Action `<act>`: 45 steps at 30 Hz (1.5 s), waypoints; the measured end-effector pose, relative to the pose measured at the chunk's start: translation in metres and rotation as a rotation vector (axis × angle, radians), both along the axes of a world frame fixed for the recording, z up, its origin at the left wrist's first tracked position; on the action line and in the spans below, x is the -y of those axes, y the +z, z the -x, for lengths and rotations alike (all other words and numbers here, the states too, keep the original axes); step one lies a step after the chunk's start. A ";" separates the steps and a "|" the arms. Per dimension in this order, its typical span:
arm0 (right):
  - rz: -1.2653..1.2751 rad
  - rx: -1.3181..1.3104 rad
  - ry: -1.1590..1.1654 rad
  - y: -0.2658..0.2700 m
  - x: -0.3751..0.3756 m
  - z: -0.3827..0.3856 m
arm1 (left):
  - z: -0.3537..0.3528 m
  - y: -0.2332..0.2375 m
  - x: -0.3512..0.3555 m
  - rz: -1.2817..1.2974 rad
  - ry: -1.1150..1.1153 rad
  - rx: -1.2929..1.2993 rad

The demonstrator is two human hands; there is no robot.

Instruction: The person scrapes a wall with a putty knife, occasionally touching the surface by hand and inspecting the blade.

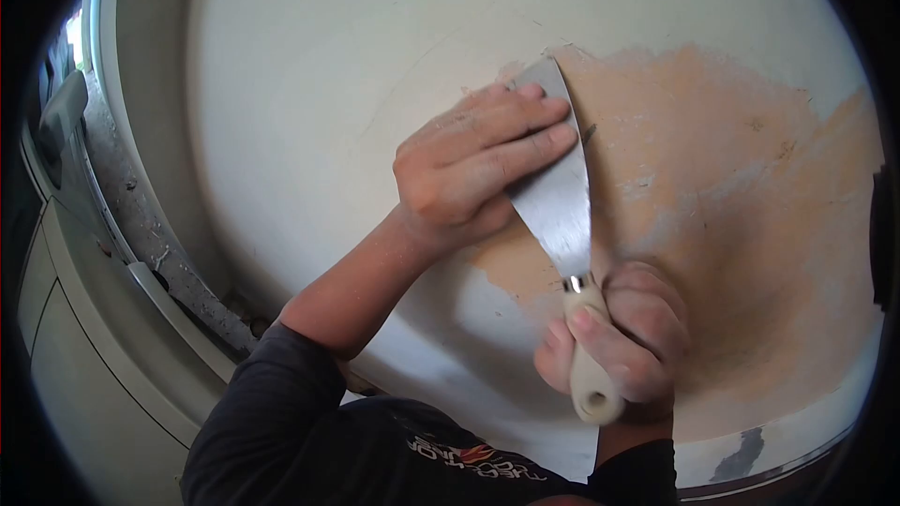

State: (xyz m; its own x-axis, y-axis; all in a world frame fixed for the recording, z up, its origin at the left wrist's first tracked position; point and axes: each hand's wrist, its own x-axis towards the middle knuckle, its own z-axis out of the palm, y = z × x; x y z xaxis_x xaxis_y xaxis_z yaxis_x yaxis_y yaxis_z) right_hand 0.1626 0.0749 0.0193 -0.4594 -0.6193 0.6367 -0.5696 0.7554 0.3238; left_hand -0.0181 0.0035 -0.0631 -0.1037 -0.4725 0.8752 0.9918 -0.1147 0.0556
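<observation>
My right hand [647,333] is wrapped round the cream handle of a putty knife [561,215], thumb along its top. The wide metal blade points up and away from me, its far edge at the pale panel [309,131]. My left hand [478,155] lies across the blade from the left, fingers stretched out flat on the metal near the wide end. Its thumb is mostly hidden below the hand. Around the blade and to its right, a broad orange-tan patch of filler [712,131] covers the panel, with thin, streaky, uneven edges.
Along the left runs a gap [155,234] with dust and debris, beside greenish-grey body panels [103,337] that look like a vehicle's. A grey bare spot [741,454] marks the panel's near right edge. My dark shirt [375,454] fills the bottom of the view.
</observation>
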 end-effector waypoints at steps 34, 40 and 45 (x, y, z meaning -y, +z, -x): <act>0.040 -0.004 0.007 0.002 -0.004 -0.008 | -0.004 -0.001 -0.001 0.062 -0.085 -0.035; 0.052 -0.064 -0.010 0.004 -0.005 -0.005 | 0.001 0.016 0.003 0.076 -0.053 -0.074; -0.005 -0.092 -0.007 -0.003 -0.004 0.005 | -0.006 0.010 0.001 0.113 -0.028 -0.049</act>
